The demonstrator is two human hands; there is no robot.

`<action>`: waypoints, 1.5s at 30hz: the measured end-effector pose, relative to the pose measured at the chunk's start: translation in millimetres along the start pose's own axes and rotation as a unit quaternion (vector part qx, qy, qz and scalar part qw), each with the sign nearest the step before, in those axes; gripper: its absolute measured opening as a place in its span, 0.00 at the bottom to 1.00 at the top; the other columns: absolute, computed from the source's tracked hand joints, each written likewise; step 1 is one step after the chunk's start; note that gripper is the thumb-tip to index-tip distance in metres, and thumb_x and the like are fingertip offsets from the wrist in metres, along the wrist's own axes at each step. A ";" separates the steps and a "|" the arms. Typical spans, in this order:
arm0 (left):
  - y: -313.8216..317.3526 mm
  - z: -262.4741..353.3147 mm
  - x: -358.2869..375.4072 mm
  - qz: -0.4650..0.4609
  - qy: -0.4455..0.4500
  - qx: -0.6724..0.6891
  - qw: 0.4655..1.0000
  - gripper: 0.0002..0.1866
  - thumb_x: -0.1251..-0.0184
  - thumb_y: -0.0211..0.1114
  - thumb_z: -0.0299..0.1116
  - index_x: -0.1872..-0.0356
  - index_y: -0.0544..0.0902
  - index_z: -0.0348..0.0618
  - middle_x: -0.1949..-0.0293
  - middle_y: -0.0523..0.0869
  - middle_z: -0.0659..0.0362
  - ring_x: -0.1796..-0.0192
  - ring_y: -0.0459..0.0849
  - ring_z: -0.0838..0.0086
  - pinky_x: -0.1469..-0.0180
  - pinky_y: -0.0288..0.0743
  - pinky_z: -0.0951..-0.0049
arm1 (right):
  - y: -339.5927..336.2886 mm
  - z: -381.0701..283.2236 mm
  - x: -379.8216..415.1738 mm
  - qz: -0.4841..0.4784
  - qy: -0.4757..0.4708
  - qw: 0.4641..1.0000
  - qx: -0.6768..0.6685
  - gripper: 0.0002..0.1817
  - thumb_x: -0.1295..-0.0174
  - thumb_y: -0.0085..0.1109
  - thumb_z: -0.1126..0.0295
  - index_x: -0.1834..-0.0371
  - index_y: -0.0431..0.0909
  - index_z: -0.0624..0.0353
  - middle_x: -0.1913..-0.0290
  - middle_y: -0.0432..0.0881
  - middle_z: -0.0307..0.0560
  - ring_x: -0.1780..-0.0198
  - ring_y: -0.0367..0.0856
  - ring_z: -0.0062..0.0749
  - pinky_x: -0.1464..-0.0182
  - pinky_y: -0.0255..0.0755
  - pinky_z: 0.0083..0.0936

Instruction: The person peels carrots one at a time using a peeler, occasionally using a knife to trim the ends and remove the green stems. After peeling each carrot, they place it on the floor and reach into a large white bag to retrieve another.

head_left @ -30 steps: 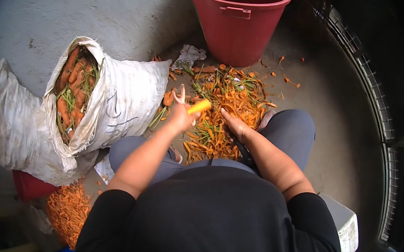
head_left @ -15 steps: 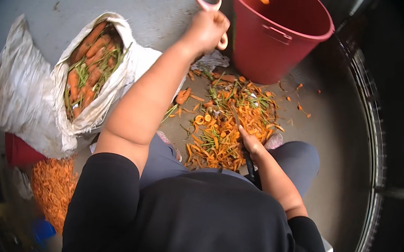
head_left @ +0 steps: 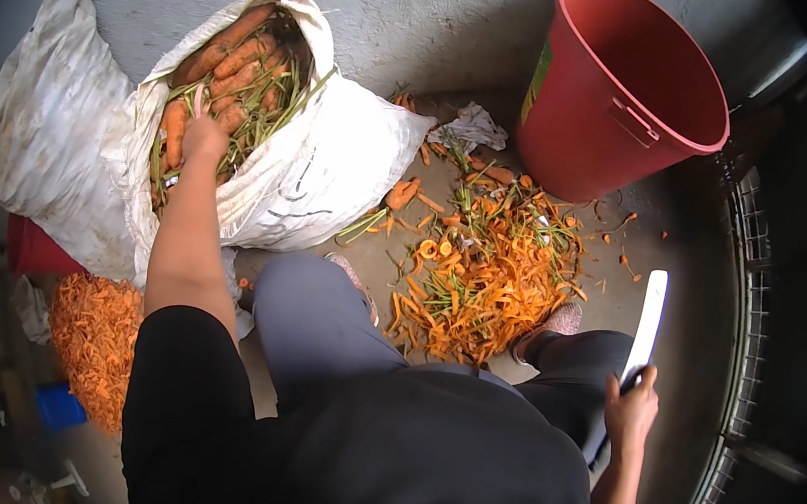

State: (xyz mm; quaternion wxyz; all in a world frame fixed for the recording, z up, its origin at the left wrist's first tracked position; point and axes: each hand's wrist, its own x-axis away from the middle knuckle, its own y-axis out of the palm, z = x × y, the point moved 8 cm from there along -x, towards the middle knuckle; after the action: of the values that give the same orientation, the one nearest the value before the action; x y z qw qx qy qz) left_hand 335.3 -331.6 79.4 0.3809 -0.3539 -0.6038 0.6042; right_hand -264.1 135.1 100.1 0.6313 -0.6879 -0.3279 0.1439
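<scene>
My left hand (head_left: 204, 139) reaches into the mouth of a white woven sack (head_left: 349, 160). It is closed on a pale pink Y-shaped peeler (head_left: 200, 100), only part of which shows. Around that hand lie unpeeled carrots (head_left: 233, 82) with green stems. Whether the fingers also touch a carrot is hidden. Out at the right, beside my right knee, my right hand (head_left: 633, 413) is wrapped around the black handle of a knife (head_left: 650, 318). The knife's broad, bright blade points up and away from me.
A red bucket (head_left: 581, 123) stands by the wall. Orange peelings, carrot ends and green stems form a pile (head_left: 490, 283) on the floor between my feet. Shredded-looking orange pieces (head_left: 95, 340) lie at the left, near a blue container (head_left: 60, 404). A metal grille edge (head_left: 749, 325) curves along the right.
My left hand has moved with the peeler from beside the bucket left into the sack. My right hand has lifted the knife away from the peelings to the right. The view has shifted.
</scene>
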 end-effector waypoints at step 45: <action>-151.9 15.7 38.7 0.399 0.143 0.229 0.876 0.22 0.48 0.62 0.31 0.49 0.72 0.46 0.53 0.72 0.42 0.50 0.72 0.48 0.51 0.68 0.58 | 4.3 -72.0 22.0 0.040 -0.236 0.966 -0.094 0.15 0.59 0.66 0.72 0.69 0.71 0.63 0.60 0.72 0.51 0.56 0.71 0.48 0.54 0.66 0.36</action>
State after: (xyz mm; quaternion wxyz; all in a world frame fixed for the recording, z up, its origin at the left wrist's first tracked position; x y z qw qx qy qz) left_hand 308.7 -307.4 232.7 0.2600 -0.5504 -0.1955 0.7689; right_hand -202.5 93.3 112.3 0.4621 -0.7033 -0.4521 0.2957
